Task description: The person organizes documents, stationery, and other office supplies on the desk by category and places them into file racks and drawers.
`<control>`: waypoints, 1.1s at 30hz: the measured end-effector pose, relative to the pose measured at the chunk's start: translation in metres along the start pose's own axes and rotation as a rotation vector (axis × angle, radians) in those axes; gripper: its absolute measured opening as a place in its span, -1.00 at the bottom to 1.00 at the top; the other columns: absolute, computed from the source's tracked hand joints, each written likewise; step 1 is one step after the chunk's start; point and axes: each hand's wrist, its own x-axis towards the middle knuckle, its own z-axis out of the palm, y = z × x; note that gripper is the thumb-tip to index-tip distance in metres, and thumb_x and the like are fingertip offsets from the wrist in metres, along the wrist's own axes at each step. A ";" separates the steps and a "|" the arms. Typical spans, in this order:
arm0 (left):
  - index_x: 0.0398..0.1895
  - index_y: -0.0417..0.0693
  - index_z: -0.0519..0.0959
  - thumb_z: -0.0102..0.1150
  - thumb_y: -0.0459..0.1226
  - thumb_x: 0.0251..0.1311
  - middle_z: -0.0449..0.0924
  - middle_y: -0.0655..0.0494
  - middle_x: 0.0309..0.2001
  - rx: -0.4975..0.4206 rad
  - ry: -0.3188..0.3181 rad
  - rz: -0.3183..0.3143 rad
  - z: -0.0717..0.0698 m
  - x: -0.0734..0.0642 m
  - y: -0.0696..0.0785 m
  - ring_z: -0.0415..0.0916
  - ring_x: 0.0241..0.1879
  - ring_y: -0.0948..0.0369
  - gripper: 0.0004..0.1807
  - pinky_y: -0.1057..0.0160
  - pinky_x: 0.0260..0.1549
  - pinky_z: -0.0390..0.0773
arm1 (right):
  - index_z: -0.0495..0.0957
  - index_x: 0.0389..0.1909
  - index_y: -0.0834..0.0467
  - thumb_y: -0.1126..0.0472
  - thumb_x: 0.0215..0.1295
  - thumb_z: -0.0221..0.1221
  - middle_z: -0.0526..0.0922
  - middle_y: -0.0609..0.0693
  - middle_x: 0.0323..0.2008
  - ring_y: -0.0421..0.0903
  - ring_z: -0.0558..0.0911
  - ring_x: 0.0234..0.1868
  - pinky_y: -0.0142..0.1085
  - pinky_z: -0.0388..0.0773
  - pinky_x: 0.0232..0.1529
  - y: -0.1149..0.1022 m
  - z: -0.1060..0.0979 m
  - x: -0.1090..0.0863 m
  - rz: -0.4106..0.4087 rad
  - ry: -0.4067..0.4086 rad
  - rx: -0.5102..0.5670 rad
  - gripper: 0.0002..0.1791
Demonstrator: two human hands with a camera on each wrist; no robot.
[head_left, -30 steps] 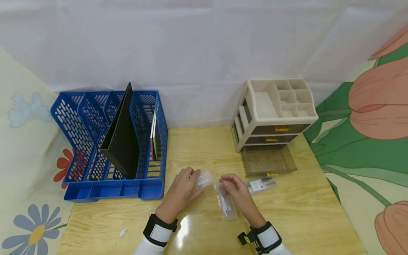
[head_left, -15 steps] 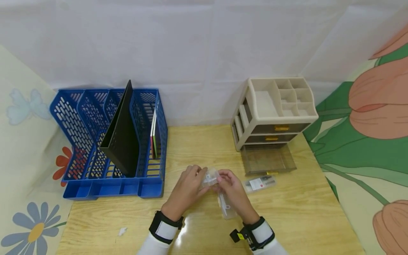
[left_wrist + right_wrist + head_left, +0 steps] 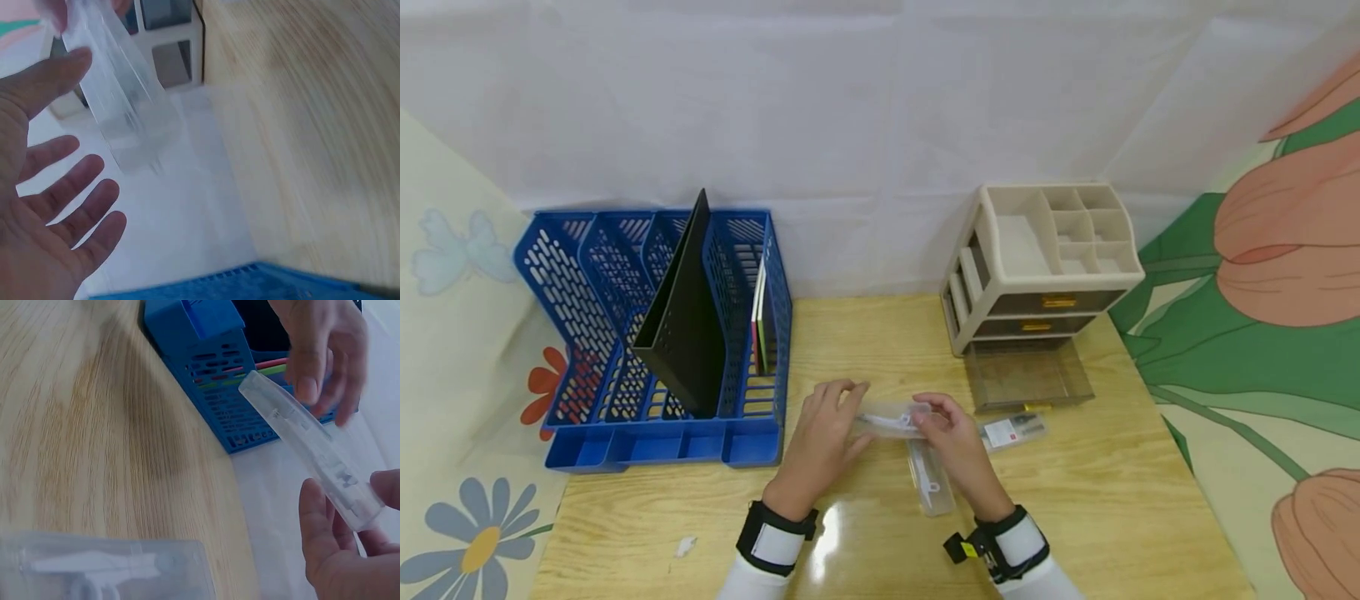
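Observation:
My right hand (image 3: pixel 961 457) pinches the right end of a long clear plastic case (image 3: pixel 886 420) between thumb and fingers. In the right wrist view the case (image 3: pixel 300 434) is held up at a slant, with small pale parts inside. My left hand (image 3: pixel 822 442) is at the case's other end. The left wrist view shows its fingers spread and loose, the thumb beside the case (image 3: pixel 119 94) and nothing gripped. A second clear case (image 3: pixel 934 492) lies on the table below the right hand, with a white ringed item inside. Beyond that hand lies a labelled clear pack (image 3: pixel 1009 432) of dark items.
A cream drawer organizer (image 3: pixel 1011 287) stands at back right, its brown see-through bottom drawer (image 3: pixel 1030 379) pulled out. At left is a blue file rack (image 3: pixel 662 446) with a black folder (image 3: pixel 688 342) and thin booklets (image 3: pixel 762 325). A white scrap (image 3: pixel 686 547) lies front left.
The case has gone from my left hand to my right hand and turned lengthwise across. The left hand has let go and drawn slightly left. The second case still lies on the table.

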 end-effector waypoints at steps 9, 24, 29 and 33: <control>-0.22 -0.15 0.61 0.37 -0.24 0.07 0.59 0.05 -0.33 -0.254 0.140 -0.259 0.007 -0.016 -0.011 0.54 -0.33 0.20 -0.76 0.20 -0.44 0.65 | 0.49 0.06 0.32 0.30 0.24 0.26 0.57 0.25 0.04 -0.16 0.59 0.01 -0.53 0.61 -0.13 0.003 -0.001 -0.002 -0.216 0.081 0.010 -0.62; 0.24 -0.36 0.33 0.07 -0.21 0.38 0.59 -0.21 -0.11 -1.467 0.143 -0.929 0.030 -0.010 -0.005 0.64 -0.17 -0.11 -0.50 0.12 -0.24 0.71 | 0.63 -0.13 0.23 0.65 -0.16 0.32 0.61 0.16 -0.05 0.11 0.60 0.02 -0.42 0.51 0.17 0.014 0.012 -0.010 -0.925 0.006 -0.454 -0.51; 0.21 -0.41 0.32 0.06 -0.30 0.37 0.56 -0.10 -0.17 -1.546 0.218 -1.010 0.032 -0.008 -0.008 0.61 -0.33 0.16 -0.55 0.20 -0.25 0.72 | 0.61 -0.21 0.24 0.66 -0.22 0.30 0.58 0.18 -0.01 0.13 0.58 0.06 -0.33 0.57 0.11 0.020 0.017 -0.012 -0.965 -0.036 -0.524 -0.53; 0.17 -0.46 0.38 0.08 -0.40 0.33 0.60 -0.06 -0.20 -1.518 0.237 -1.027 0.033 -0.007 -0.009 0.64 -0.32 0.17 -0.60 0.25 -0.30 0.72 | 0.57 -0.24 0.24 0.61 -0.18 0.32 0.50 0.25 0.12 0.18 0.54 0.12 -0.17 0.60 0.08 0.025 0.019 -0.015 -0.923 -0.068 -0.593 -0.58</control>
